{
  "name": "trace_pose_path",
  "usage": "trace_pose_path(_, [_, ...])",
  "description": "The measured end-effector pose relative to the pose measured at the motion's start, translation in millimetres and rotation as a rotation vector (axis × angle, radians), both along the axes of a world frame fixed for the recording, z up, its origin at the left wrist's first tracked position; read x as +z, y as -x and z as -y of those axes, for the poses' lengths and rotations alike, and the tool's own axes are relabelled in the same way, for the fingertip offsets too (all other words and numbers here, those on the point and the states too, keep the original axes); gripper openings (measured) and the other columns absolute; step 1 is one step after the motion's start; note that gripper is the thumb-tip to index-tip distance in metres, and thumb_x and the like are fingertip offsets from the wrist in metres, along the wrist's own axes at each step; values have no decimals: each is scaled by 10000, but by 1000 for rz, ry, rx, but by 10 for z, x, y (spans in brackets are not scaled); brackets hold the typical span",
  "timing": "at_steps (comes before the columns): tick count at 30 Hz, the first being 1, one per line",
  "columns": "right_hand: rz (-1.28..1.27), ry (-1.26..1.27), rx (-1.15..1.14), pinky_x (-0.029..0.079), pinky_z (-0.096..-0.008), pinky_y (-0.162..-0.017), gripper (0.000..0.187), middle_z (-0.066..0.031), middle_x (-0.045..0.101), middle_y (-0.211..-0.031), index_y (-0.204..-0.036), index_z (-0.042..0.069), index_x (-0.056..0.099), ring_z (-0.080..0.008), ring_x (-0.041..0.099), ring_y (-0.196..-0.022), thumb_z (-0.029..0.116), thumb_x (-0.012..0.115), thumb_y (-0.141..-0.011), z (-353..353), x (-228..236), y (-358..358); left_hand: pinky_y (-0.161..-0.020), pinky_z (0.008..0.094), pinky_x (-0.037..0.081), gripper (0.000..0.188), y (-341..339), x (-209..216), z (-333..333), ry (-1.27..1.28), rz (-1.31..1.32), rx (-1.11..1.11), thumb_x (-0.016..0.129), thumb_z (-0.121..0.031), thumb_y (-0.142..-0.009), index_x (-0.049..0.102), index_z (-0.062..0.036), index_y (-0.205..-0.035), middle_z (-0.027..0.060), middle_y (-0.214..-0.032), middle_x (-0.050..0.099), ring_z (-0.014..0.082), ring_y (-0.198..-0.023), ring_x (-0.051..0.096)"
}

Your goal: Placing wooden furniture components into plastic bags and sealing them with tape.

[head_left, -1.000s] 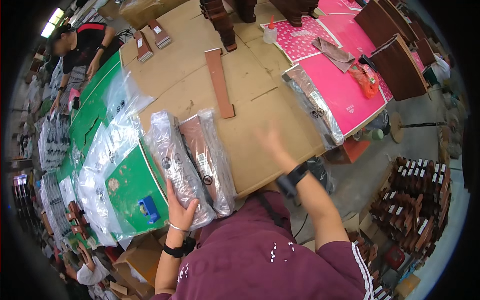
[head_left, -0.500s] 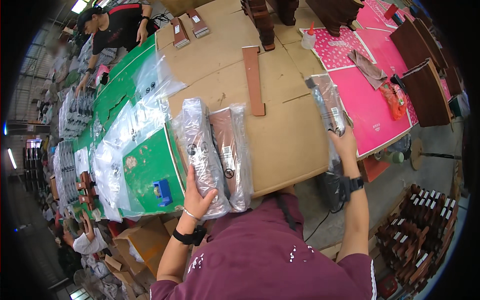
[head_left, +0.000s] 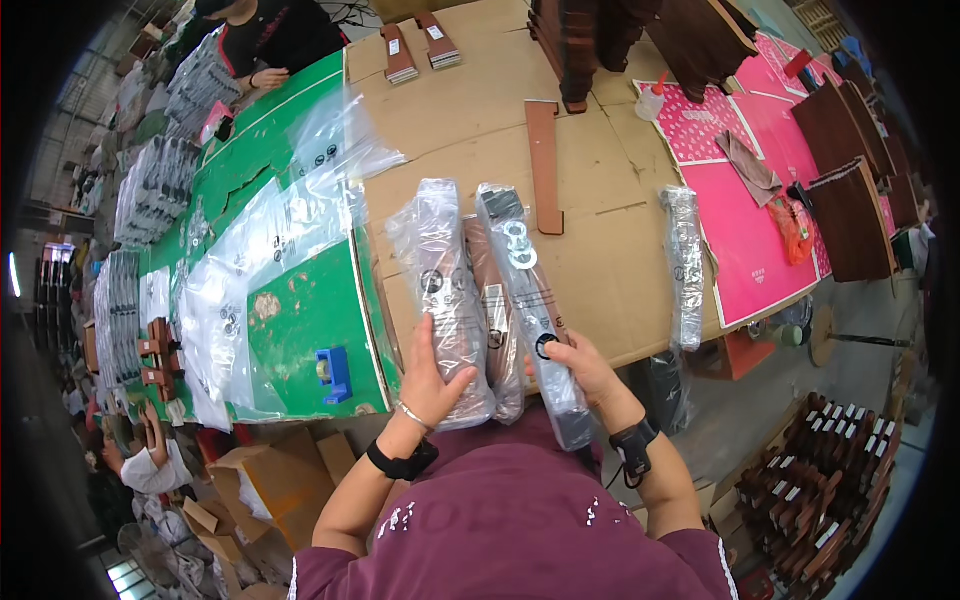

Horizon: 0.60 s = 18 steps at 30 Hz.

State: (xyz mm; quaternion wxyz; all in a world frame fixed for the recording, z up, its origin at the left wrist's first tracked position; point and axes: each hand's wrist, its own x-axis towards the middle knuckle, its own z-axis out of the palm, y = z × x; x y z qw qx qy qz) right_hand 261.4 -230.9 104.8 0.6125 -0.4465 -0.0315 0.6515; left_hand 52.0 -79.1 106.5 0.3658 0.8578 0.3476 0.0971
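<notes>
My left hand (head_left: 436, 388) is wrapped round the lower part of a long bundle in clear plastic (head_left: 455, 290). In my right hand (head_left: 580, 372) is a second plastic-wrapped bundle (head_left: 532, 300), narrow and dark at its far end, tilted with its near end over the table edge. Between the two lies a third wrapped piece, a reddish-brown slat (head_left: 487, 270), partly covered by the others. Another wrapped bundle (head_left: 684, 270) rests at the right side of the cardboard. Beyond my hands lies a bare brown wooden slat (head_left: 544, 165) with flared ends.
Clear plastic bags (head_left: 270, 250) spread over the green board (head_left: 290, 335) at left, near a blue tape dispenser (head_left: 334, 375). Brown slats (head_left: 398, 55) lie at the back. On the pink sheet (head_left: 750, 240) sits a cloth (head_left: 748, 168). A co-worker (head_left: 280, 40) stands far left.
My right hand has left the bundle at the right and come inward, now gripping one beside my left hand. My left hand stays on its bundle. The co-worker's arm has drawn back.
</notes>
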Motion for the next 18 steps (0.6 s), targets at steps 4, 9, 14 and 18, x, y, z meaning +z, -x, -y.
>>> trace_pose_path(4, [571,28,-22,454,-289,-826,525,-81,578,-1026,-1195,-29,451,-121,535,-943,187,711,-794,-104,-235,297,-1088,427,276,963,-3,21,0,31,19,1,731,-269,-756,131,39,-1443,299,-1418,296,430,-1317,315])
trace_pose_path(9, [1035,221,-76,432,-434,-896,708,-303,502,-1150,-1223,-90,349,-424,521,-1075,298,713,-756,-389,-491,641,-1085,423,283,932,-20,35,-21,13,31,-4,713,-243,-766,138,52,-1438,299,-1419,295,418,-1314,326])
trace_pose_path(14, [1359,330,69,423,-465,-885,784,-279,462,-1114,-1255,-95,311,-431,468,-1064,298,732,-723,-402,-380,649,-1063,423,312,936,14,51,-49,-5,37,-18,706,-224,-763,123,56,-1440,308,-1399,324,430,-1278,368])
trace_pose_path(18, [1456,255,31,396,-460,-947,826,-290,425,-1178,-1297,-111,278,-439,441,-1104,305,720,-737,-386,-355,723,-1067,419,303,933,-24,41,-33,-8,46,-39,700,-227,-769,118,46,-1445,303,-1403,313,426,-1282,360])
